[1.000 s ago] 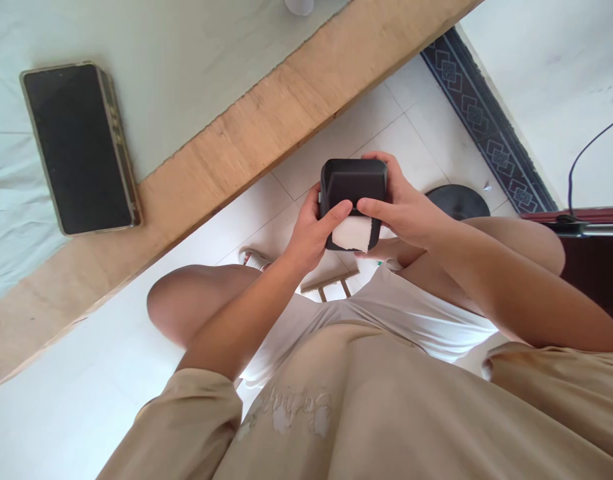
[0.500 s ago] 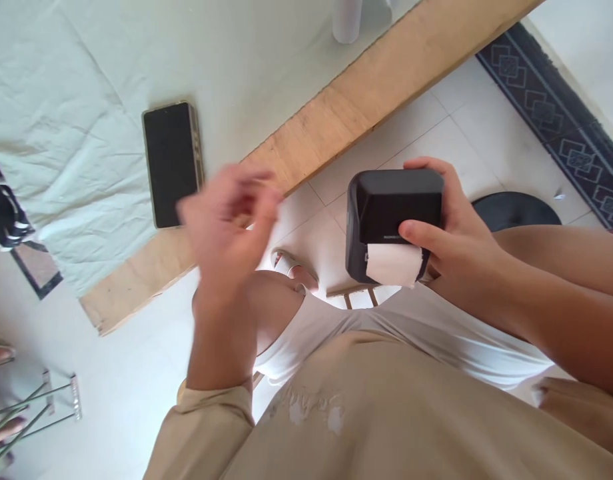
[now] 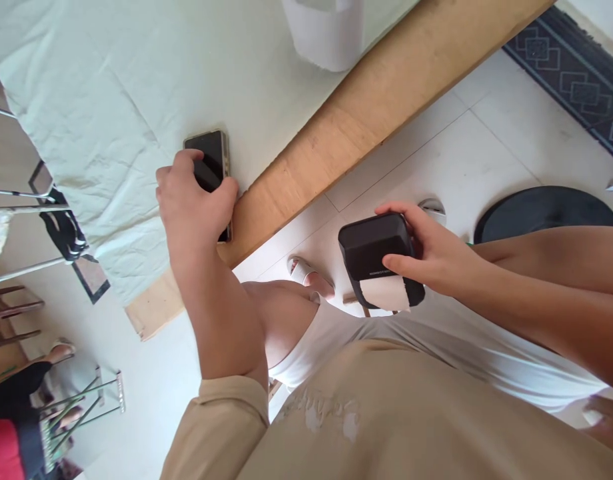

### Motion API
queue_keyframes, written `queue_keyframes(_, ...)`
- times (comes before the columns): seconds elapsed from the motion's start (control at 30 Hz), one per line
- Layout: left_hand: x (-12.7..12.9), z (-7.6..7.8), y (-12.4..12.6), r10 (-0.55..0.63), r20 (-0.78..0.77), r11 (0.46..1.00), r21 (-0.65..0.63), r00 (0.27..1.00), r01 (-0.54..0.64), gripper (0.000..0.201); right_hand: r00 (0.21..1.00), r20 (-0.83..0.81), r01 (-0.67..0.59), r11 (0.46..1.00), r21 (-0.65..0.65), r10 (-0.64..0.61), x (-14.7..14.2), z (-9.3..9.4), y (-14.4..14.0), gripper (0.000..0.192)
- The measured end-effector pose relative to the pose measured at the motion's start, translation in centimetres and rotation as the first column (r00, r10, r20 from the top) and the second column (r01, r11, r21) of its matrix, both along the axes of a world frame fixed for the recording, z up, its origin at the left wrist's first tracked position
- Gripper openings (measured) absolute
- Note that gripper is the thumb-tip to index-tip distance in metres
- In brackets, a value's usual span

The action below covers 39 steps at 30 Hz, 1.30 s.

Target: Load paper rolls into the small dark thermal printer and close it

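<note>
On the cloth-covered table lies a smartphone (image 3: pixel 210 155) with a dark screen in a clear case. My left hand (image 3: pixel 194 197) reaches over it, thumb at its right edge and fingers curled across its face and left side; part of the phone is hidden beneath the hand. Above my lap, my right hand (image 3: pixel 424 250) grips a small black mini printer (image 3: pixel 371 243), thumb on its front and fingers around its right side. A short strip of pale paper (image 3: pixel 385 293) sticks out of its lower part.
A pale green cloth (image 3: pixel 131 127) covers the table, with a bare wooden edge (image 3: pixel 346 140) towards me. A white container (image 3: pixel 329 33) stands near that edge. Right are a round black object (image 3: pixel 546 213) and a patterned mat (image 3: pixel 576 83); left, a metal-framed stool (image 3: pixel 84 407) and part of another person (image 3: pixel 21 407).
My left hand has moved up and forward from the table edge onto the smartphone. The mini printer in my right hand has tilted and sits slightly lower. The view has shifted.
</note>
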<state>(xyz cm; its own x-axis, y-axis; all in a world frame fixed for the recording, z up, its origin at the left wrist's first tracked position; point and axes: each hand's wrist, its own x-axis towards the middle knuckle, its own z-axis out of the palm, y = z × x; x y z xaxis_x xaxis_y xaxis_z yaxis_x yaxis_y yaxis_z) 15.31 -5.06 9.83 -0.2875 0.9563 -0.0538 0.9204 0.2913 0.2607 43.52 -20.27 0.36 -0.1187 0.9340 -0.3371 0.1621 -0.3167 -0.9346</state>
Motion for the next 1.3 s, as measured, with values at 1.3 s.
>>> queue_keyframes(1.3, -10.7, -5.2, 0.6, -0.328, 0.584, 0.944, 0.218, 0.743, 0.246, 0.115, 0.994, 0.111, 0.021, 0.971, -0.239, 0.006, -0.4, 1.6, -0.5, 0.066)
